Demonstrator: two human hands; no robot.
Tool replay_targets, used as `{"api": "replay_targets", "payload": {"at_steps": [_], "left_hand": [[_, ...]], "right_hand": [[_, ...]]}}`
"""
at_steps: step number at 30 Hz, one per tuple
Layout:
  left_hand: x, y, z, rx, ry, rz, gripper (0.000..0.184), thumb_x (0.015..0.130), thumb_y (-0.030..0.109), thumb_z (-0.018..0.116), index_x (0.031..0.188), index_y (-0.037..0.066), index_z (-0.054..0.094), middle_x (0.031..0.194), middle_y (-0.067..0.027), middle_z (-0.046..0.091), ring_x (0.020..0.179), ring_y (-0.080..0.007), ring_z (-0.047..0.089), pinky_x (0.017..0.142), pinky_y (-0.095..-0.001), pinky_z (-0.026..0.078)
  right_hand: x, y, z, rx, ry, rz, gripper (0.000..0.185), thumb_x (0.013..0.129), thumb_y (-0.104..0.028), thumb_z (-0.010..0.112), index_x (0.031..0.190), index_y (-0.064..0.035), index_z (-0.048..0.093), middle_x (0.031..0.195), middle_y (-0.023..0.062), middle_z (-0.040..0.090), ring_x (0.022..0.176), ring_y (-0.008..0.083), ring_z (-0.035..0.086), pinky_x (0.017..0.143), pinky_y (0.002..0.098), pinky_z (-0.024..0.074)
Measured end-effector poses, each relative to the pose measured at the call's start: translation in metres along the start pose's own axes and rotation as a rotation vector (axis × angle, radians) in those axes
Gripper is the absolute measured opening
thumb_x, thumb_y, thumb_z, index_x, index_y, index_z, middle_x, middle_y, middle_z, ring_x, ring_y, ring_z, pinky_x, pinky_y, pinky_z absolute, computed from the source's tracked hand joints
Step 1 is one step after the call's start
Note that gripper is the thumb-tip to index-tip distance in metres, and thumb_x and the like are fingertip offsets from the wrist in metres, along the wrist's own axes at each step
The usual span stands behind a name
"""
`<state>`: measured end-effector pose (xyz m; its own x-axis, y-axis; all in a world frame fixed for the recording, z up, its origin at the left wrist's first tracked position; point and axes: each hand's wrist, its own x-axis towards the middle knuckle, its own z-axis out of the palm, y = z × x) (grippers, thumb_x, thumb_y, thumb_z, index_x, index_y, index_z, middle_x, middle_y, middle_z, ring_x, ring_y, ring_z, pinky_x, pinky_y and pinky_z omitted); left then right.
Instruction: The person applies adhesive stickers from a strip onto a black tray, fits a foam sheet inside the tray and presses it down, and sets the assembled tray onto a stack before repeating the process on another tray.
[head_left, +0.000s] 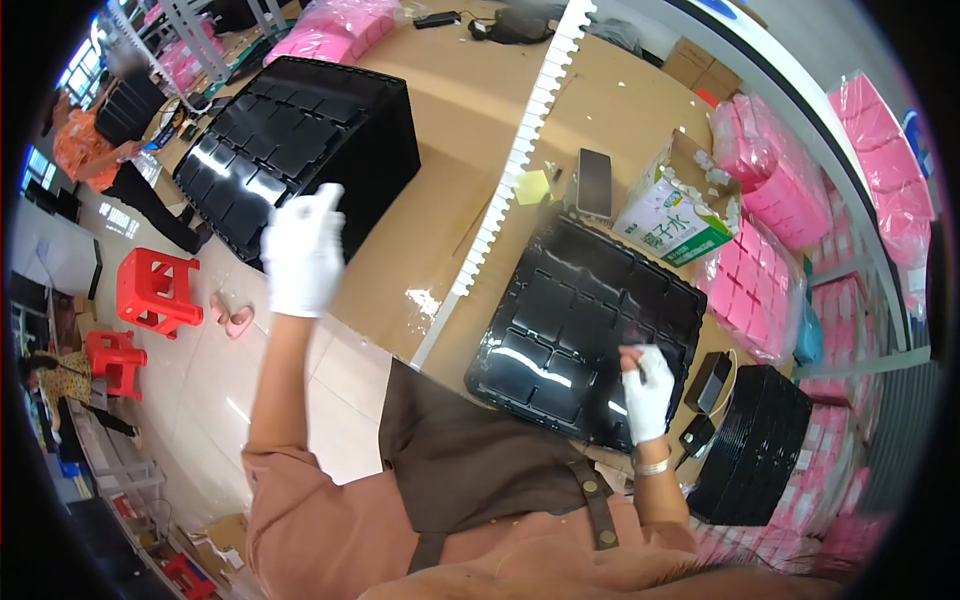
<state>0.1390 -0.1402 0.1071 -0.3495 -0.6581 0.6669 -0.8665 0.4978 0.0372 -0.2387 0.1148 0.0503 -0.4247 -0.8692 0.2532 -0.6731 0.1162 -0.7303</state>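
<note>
My left hand, in a white glove, is raised in front of the near side of a tall stack of black plastic trays. Its fingers are blurred, and whether they touch the stack I cannot tell. A single glossy black tray with several rectangular sections lies on the table before me. Over this tray's right part is my right hand, in a white glove with bare fingertips showing. Thumb and fingers there are drawn together; anything between them is too small to make out.
A white-and-green carton holding white scraps stands behind the tray, beside a dark phone. A white notched strip crosses the table. Wrapped pink trays and more black trays are rightward. Red stools and another person are leftward.
</note>
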Motion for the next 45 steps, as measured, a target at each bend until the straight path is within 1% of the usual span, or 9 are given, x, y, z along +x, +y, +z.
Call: {"api": "replay_targets", "payload": {"at_steps": [4, 7, 9, 19, 25, 27, 35, 43, 45], "left_hand": [[-0.023, 0.064, 0.121, -0.557, -0.415, -0.183, 0.051, 0.085, 0.037, 0.071, 0.122, 0.003, 0.061, 0.109, -0.0178, 0.064, 0.097, -0.0293, 0.064, 0.088, -0.0386, 0.051], [-0.034, 0.085, 0.171, -1.157, -1.122, -0.527, 0.034, 0.088, 0.033, 0.073, 0.098, 0.001, 0.069, 0.082, -0.0036, 0.069, 0.072, -0.0110, 0.063, 0.064, -0.0266, 0.051], [-0.036, 0.105, 0.161, -1.445, -0.952, -0.846, 0.024, 0.087, 0.028, 0.074, 0.091, 0.004, 0.070, 0.074, 0.0004, 0.066, 0.060, -0.0052, 0.056, 0.053, -0.0221, 0.044], [-0.016, 0.121, 0.081, -1.433, -0.557, -0.959, 0.018, 0.090, 0.021, 0.071, 0.094, 0.003, 0.071, 0.072, -0.0003, 0.064, 0.051, -0.0036, 0.049, 0.044, -0.0199, 0.036], [-0.025, 0.121, 0.094, -1.665, -0.486, -1.126, 0.021, 0.092, 0.016, 0.067, 0.103, -0.002, 0.066, 0.080, -0.0036, 0.065, 0.059, -0.0067, 0.058, 0.046, -0.0193, 0.039], [-0.034, 0.117, 0.104, -1.773, -0.372, -1.245, 0.023, 0.093, 0.014, 0.066, 0.107, -0.004, 0.064, 0.084, -0.0046, 0.064, 0.065, -0.0089, 0.062, 0.048, -0.0194, 0.041], [-0.042, 0.106, 0.094, -1.628, -0.424, -1.232, 0.019, 0.094, 0.016, 0.065, 0.101, -0.002, 0.064, 0.084, -0.0035, 0.063, 0.068, -0.0095, 0.063, 0.053, -0.0195, 0.045], [-0.043, 0.123, 0.085, -1.503, -0.431, -1.121, 0.017, 0.093, 0.018, 0.067, 0.094, 0.001, 0.066, 0.078, -0.0025, 0.064, 0.061, -0.0066, 0.059, 0.050, -0.0198, 0.041], [-0.042, 0.129, 0.077, -1.424, -0.481, -1.101, 0.016, 0.093, 0.017, 0.067, 0.094, 0.001, 0.067, 0.076, -0.0020, 0.063, 0.060, -0.0064, 0.057, 0.050, -0.0200, 0.041]], "right_hand": [[0.048, -0.027, 0.038, 0.176, -0.173, -0.011, 0.012, 0.087, -0.011, 0.064, 0.092, -0.0020, 0.070, 0.087, 0.0088, 0.064, 0.081, 0.0192, 0.062, 0.073, 0.0293, 0.0476], [0.071, -0.029, 0.082, 0.371, -0.303, 0.105, 0.013, 0.088, -0.011, 0.066, 0.095, -0.0015, 0.071, 0.088, 0.0051, 0.066, 0.084, 0.0152, 0.063, 0.077, 0.0279, 0.0487], [0.079, -0.033, 0.107, 0.515, -0.373, 0.268, 0.015, 0.089, -0.011, 0.066, 0.099, -0.0006, 0.070, 0.090, 0.0036, 0.068, 0.086, 0.0118, 0.063, 0.078, 0.0256, 0.0490], [0.075, -0.069, 0.165, 0.734, -0.359, 0.450, 0.016, 0.088, -0.015, 0.071, 0.095, -0.0007, 0.069, 0.077, 0.0001, 0.063, 0.071, 0.0072, 0.054, 0.064, 0.0238, 0.0447], [0.067, -0.074, 0.163, 0.459, -0.027, -0.187, 0.006, 0.083, -0.001, 0.067, 0.088, -0.0005, 0.066, 0.092, 0.0029, 0.062, 0.075, 0.0090, 0.059, 0.067, 0.0248, 0.0473], [0.078, -0.079, 0.146, 0.688, -0.147, 0.061, 0.014, 0.078, 0.006, 0.063, 0.090, -0.0014, 0.062, 0.090, 0.0054, 0.059, 0.079, 0.0134, 0.060, 0.071, 0.0280, 0.0494], [0.208, 0.029, 0.131, -0.473, -0.332, -0.159, 0.006, 0.072, -0.003, 0.069, 0.067, -0.0060, 0.066, 0.087, 0.0146, 0.063, 0.086, 0.0347, 0.064, 0.075, 0.0424, 0.0528], [0.180, -0.003, 0.135, -0.211, -0.184, -0.108, 0.042, 0.067, -0.009, 0.083, 0.100, 0.0016, 0.060, 0.097, 0.0177, 0.060, 0.089, 0.0336, 0.063, 0.079, 0.0386, 0.0531], [0.138, -0.039, 0.135, 0.371, -0.473, 0.117, 0.027, 0.077, -0.011, 0.078, 0.098, -0.0006, 0.065, 0.089, 0.0109, 0.070, 0.081, 0.0158, 0.065, 0.073, 0.0298, 0.0517]]}}
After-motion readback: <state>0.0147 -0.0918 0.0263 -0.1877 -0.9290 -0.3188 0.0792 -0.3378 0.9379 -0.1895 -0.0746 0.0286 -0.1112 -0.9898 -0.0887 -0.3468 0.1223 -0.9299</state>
